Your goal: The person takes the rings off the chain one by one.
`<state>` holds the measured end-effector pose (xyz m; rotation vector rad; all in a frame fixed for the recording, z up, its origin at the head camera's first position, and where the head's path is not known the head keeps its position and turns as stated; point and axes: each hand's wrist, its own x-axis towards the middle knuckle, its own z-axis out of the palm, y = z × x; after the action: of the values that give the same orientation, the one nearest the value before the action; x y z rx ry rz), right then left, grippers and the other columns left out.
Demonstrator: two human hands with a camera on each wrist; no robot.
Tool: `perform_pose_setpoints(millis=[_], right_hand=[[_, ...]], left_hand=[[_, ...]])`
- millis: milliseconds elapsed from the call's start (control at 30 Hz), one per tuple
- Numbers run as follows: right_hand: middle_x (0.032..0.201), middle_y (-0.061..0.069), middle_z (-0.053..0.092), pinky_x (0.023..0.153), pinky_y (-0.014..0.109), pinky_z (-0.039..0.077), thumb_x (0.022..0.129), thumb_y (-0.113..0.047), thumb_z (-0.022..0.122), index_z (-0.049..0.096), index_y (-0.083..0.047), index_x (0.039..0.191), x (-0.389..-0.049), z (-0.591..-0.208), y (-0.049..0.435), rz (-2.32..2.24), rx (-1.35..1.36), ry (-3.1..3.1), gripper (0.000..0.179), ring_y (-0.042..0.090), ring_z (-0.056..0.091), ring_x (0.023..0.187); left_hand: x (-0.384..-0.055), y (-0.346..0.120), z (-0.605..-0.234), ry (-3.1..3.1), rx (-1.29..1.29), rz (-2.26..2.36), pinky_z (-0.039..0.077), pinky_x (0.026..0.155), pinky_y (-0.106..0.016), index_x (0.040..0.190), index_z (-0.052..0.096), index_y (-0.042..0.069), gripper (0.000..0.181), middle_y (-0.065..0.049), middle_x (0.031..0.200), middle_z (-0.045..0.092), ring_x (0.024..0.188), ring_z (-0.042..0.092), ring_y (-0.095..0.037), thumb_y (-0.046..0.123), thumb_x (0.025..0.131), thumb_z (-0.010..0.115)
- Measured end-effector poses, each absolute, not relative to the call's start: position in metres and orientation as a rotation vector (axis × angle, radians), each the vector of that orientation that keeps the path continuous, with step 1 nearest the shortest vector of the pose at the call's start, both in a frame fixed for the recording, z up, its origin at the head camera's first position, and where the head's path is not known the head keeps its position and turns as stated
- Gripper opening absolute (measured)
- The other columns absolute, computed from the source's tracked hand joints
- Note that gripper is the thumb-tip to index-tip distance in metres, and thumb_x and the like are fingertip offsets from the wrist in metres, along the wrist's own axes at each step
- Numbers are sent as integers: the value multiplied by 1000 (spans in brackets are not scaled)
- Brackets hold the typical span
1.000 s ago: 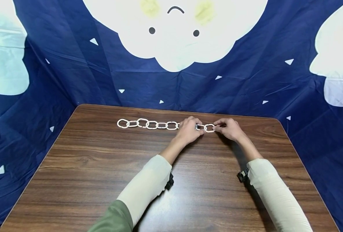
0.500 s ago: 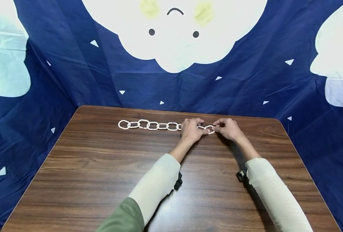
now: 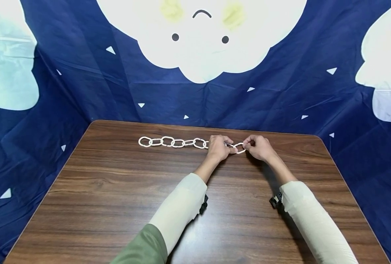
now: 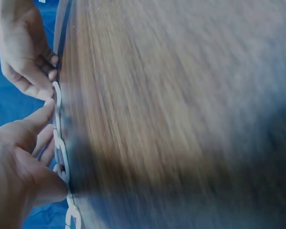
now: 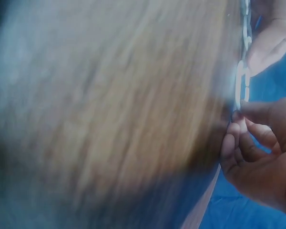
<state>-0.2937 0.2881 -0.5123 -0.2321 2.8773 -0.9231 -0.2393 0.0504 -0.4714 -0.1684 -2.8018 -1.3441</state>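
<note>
A chain of white links (image 3: 167,141) lies in a row across the far part of the wooden table. At its right end, my right hand (image 3: 260,147) pinches the last link (image 5: 238,86) between thumb and fingertips, and this link sits tilted. My left hand (image 3: 218,146) is over the chain just to the left and hides some links. Its thumb (image 3: 231,150) reaches to the end link, with the index finger held apart from it. In the left wrist view, the links (image 4: 57,114) run past the left hand's outstretched digits up to the right hand.
The brown wooden table (image 3: 116,198) ends shortly behind the chain. A dark blue cloth (image 3: 93,84) with white clouds and small triangles hangs behind and at the sides. Small dark cameras (image 3: 276,200) are strapped over the pale sleeves.
My left hand has moved right along the chain, its thumb now at the end link. The end link has tilted, and the chain has shifted slightly right. My right hand has stayed in place.
</note>
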Motion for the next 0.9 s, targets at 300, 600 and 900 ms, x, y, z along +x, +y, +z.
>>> perform_pose_setpoints(millis=[300, 600, 900], right_hand=[[103, 12, 74, 92, 36, 44, 108, -12, 72, 73, -1, 116, -234, -440, 245, -1104, -147, 2802, 13, 26, 63, 98], [97, 8, 69, 87, 31, 45, 108, -6, 71, 69, 3, 116, -232, -439, 243, -1212, -112, 2753, 13, 18, 59, 91], [101, 7, 67, 89, 32, 45, 108, -9, 72, 69, 2, 116, -232, -441, 242, -1224, -86, 2736, 13, 19, 59, 95]], left_hand=[[-242, 49, -474, -2785, -139, -1482, 45, 125, -44, 100, 90, 10, 20, -11, 120, 86, 142, 60, -37, 16, 84, 100], [-245, 50, -478, -2791, -140, -1433, 45, 125, -42, 97, 90, 9, 16, -12, 118, 86, 140, 61, -36, 19, 86, 99], [-247, 46, -476, -2829, -144, -1436, 49, 120, -43, 98, 90, 12, 10, -8, 117, 86, 136, 62, -33, 19, 93, 94]])
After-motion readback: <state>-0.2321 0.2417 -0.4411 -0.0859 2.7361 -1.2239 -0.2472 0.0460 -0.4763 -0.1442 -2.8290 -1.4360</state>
